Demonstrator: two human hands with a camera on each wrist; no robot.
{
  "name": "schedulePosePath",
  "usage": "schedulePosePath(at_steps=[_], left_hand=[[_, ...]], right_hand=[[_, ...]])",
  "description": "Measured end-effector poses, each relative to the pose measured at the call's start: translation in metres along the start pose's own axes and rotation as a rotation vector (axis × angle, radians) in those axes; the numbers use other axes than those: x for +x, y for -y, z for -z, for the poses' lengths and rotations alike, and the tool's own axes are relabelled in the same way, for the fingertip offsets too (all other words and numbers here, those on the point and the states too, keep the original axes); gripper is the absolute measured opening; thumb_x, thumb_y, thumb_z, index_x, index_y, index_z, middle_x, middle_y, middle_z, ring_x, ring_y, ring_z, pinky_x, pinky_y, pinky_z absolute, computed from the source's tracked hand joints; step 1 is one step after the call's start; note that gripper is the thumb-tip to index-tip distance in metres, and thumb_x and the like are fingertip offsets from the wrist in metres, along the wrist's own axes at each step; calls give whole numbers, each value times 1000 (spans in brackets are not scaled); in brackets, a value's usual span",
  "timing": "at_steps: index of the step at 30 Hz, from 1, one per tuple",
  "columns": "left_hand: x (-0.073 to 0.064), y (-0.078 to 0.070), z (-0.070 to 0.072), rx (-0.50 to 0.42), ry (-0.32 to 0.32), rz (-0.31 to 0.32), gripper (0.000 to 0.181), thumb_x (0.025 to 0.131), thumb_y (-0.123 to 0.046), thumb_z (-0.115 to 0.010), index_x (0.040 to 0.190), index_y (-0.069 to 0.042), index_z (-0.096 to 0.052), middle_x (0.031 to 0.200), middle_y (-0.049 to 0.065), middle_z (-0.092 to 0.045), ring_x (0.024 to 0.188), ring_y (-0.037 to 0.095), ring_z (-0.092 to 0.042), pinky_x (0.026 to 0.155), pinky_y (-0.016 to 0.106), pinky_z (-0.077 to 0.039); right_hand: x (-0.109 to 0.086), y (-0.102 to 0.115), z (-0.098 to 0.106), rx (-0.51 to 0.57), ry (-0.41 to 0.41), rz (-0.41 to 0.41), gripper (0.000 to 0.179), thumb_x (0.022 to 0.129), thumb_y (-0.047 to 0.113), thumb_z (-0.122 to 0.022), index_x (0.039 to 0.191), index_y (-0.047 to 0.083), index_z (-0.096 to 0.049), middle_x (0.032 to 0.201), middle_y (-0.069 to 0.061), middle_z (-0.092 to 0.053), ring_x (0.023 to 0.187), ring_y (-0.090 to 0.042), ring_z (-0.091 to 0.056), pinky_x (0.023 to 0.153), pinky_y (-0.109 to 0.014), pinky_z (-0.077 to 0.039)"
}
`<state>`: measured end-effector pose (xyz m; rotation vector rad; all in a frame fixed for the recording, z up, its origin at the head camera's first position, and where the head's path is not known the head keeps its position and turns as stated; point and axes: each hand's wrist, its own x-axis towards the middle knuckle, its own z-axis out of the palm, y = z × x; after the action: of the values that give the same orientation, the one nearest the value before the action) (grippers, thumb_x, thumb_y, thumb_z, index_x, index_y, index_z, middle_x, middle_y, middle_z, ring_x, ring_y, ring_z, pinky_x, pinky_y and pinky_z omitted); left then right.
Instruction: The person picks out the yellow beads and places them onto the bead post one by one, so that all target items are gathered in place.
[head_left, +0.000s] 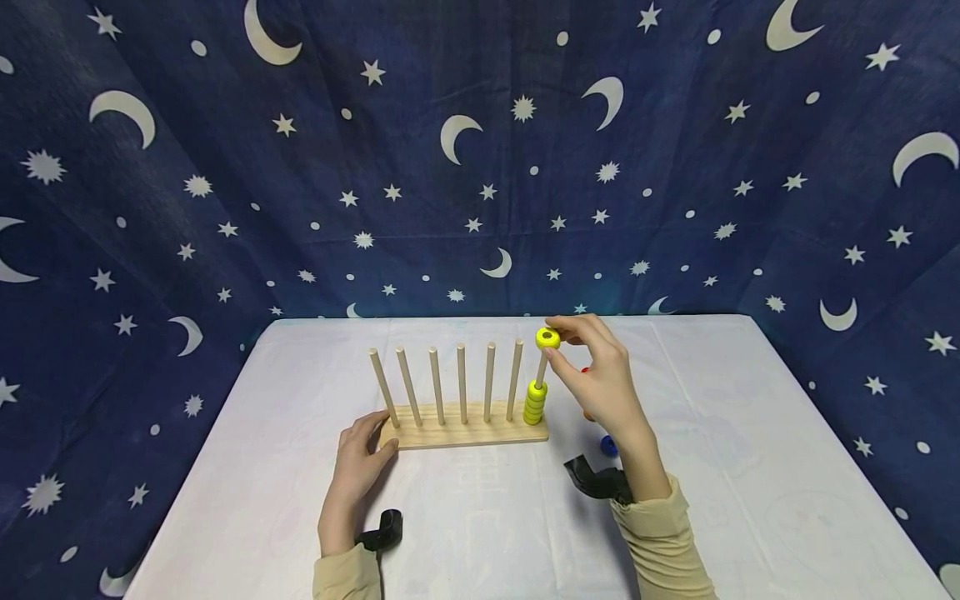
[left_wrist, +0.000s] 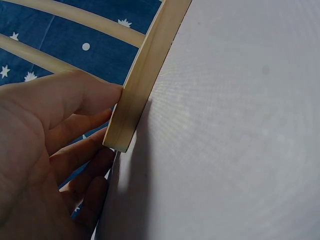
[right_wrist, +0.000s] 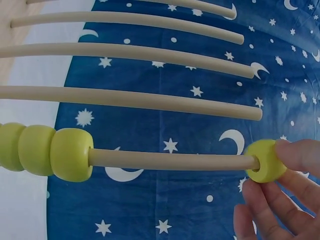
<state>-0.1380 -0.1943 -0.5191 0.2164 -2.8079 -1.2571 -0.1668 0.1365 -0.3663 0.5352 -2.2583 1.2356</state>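
A wooden peg rack (head_left: 465, 433) with a row of upright dowels stands on the table. Its rightmost dowel carries a stack of several yellow beads (head_left: 535, 402). At that dowel's top, my right hand (head_left: 600, 375) pinches another yellow bead (head_left: 548, 337) between thumb and fingers. In the right wrist view the dowel's tip (right_wrist: 247, 162) meets the hole of this bead (right_wrist: 266, 161). My left hand (head_left: 360, 462) grips the left end of the base (left_wrist: 131, 107), thumb at the front edge and fingers behind, partly hidden. The other dowels bear no beads.
Right of the rack, a blue bead (head_left: 609, 446) lies on the white tablecloth (head_left: 480, 517). Red and orange pieces (head_left: 587, 416) show partly behind my right hand. A dark blue cloth (head_left: 480, 208) with moons and stars hangs behind the table.
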Motion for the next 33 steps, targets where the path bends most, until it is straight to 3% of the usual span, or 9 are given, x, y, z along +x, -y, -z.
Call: schedulePosePath(at_steps=[33], left_hand=[[0, 0, -1, -6, -2, -10, 52, 85, -14, -64, 135, -7, -53, 143, 14, -49, 130, 33, -37, 109, 56, -31]], right_hand=[[-7, -6, -1, -10, -11, -23, 35, 80, 4, -74, 114, 11, -67, 105, -2, -65, 95, -15, -61, 86, -24, -47]])
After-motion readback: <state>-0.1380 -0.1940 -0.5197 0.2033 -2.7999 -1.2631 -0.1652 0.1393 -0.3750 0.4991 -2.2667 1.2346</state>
